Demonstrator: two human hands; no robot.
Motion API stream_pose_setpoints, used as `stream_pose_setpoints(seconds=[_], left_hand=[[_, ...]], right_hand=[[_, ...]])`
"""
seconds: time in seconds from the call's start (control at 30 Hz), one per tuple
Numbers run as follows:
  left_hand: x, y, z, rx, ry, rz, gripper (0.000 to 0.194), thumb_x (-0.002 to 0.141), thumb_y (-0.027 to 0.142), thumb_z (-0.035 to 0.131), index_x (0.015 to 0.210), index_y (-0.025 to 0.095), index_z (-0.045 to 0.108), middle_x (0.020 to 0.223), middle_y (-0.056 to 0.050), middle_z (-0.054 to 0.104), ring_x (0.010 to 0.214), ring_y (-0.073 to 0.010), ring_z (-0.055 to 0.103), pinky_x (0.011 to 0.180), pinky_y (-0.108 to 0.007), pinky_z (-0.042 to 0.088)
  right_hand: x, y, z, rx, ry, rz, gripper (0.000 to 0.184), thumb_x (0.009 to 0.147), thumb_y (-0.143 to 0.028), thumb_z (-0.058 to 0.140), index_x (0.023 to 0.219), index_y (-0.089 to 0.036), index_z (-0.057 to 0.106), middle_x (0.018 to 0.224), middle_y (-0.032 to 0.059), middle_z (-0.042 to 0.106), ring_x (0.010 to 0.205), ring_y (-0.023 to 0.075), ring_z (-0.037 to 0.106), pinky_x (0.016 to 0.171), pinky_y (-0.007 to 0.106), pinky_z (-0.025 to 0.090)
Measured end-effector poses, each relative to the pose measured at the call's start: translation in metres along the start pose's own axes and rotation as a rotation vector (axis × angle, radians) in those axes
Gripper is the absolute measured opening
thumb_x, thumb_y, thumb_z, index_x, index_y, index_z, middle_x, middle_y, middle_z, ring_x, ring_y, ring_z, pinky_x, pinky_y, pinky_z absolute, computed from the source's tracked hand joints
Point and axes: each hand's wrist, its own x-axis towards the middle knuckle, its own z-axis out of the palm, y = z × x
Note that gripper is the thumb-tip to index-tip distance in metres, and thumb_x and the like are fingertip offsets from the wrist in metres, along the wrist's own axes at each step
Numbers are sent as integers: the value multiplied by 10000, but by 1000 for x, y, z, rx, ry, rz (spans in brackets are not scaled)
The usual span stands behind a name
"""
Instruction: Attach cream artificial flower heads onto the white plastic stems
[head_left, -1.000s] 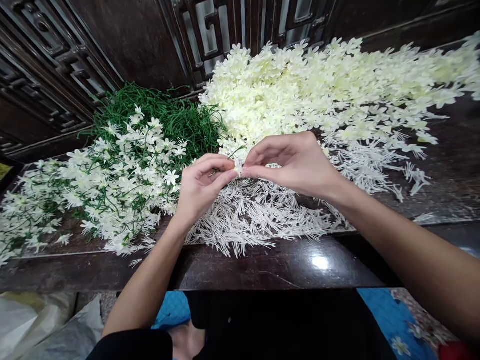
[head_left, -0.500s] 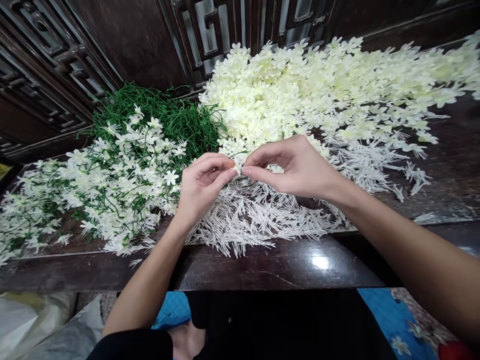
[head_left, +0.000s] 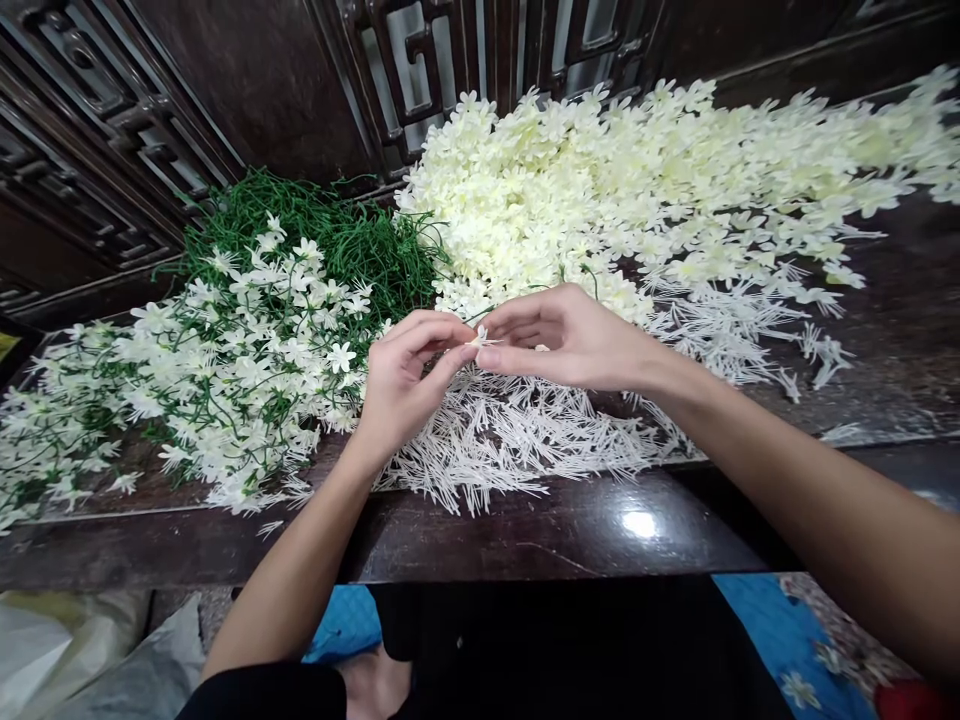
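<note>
Held, one small white flower (head_left: 481,338), above the middle of the dark wooden tabletop (head_left: 525,535), between my two hands. Left hand (head_left: 405,372): thumb and forefinger pinched on the flower, remaining fingers curled. Right hand (head_left: 566,338): thumb and fingertips at the flower's other side; I cannot tell whether they grip it. Below my hands, toward the near edge: one loose spread of thin white sprigs (head_left: 517,430), continuing rightward beyond the right wrist. Behind my hands, from the middle along the back edge to the right end: one large heap of cream blossoms (head_left: 540,190). Back edge, left of the blossoms and touching them: one tangle of green stems (head_left: 322,225). Left end, reaching close to the near edge: one broad pile of white flowers on green stems (head_left: 240,375). Behind the tabletop: carved dark wooden panels (head_left: 262,90). Below the near edge: pale bags (head_left: 97,650) at far left; blue matting (head_left: 780,640) at right, bearing a loose flower (head_left: 800,689).
</note>
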Motion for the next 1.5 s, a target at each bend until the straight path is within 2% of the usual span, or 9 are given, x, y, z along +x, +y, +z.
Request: stream_pose_setpoints(seconds=[0.3,0.4,0.5,0.7,0.8,0.9,1.0,1.17,1.5], left_hand=[[-1,-3,1,13,-25,-72,66,787,200,732,838,171,701,890,-47,670,807,-129,639,721,-260,570],[-2,-2,2,-65,-6,-198,143,758,214,752,862,172,665,879,-35,659,799,-133,645,725,-271,578],[-2,1,2,-119,55,-298,179,764,217,742,881,171,615,750,2,625,711,-124,659,668,-248,577],[-1,4,2,-168,105,-369,236,837,271,672,1029,199,555,644,13,646,669,-163,707,650,-275,602],[0,3,1,-206,49,-367,211,873,281,624,1054,189,568,708,-21,681,700,-175,715,647,-292,621],[0,3,2,-205,8,-350,111,898,270,589,932,171,628,780,-58,700,665,-152,703,609,-277,620],[-1,4,2,-152,-11,-352,105,883,245,611,885,165,678,714,-42,682,549,-109,649,521,-230,587],[-4,5,2,-90,-68,-335,145,871,244,618,970,184,707,598,-5,624,452,-80,539,381,-178,486],[-3,3,2,-16,-92,-274,122,900,270,582,877,189,670,565,11,588,438,-72,491,390,-188,417]], right_hand=[[-1,-2,2,-56,105,-51,140,759,-328,731,773,-189,743,759,50,724,673,187,663,616,359,548],[-2,-5,-2,-80,126,-17,146,765,-340,725,740,-196,727,735,45,717,667,194,666,629,374,554],[-3,-8,-7,-108,160,-10,182,766,-379,730,732,-203,697,760,52,714,691,203,670,663,388,566],[-2,-7,-10,-111,186,18,241,783,-437,716,783,-202,663,802,72,709,742,219,684,736,429,584],[-2,-8,-8,-49,170,31,237,799,-417,705,824,-187,654,801,65,710,744,198,694,732,393,596],[-3,-10,-5,-34,182,35,198,816,-365,695,812,-176,638,751,53,701,667,168,681,642,340,590],[-5,-11,-2,-62,186,11,157,845,-331,668,822,-178,634,721,36,687,616,150,658,580,318,562],[-8,-10,1,-84,157,-65,121,865,-313,643,831,-196,643,695,17,665,605,144,639,576,319,543],[-7,-7,0,-228,137,-79,142,896,-273,563,826,-193,657,650,4,656,518,118,588,424,275,454]])
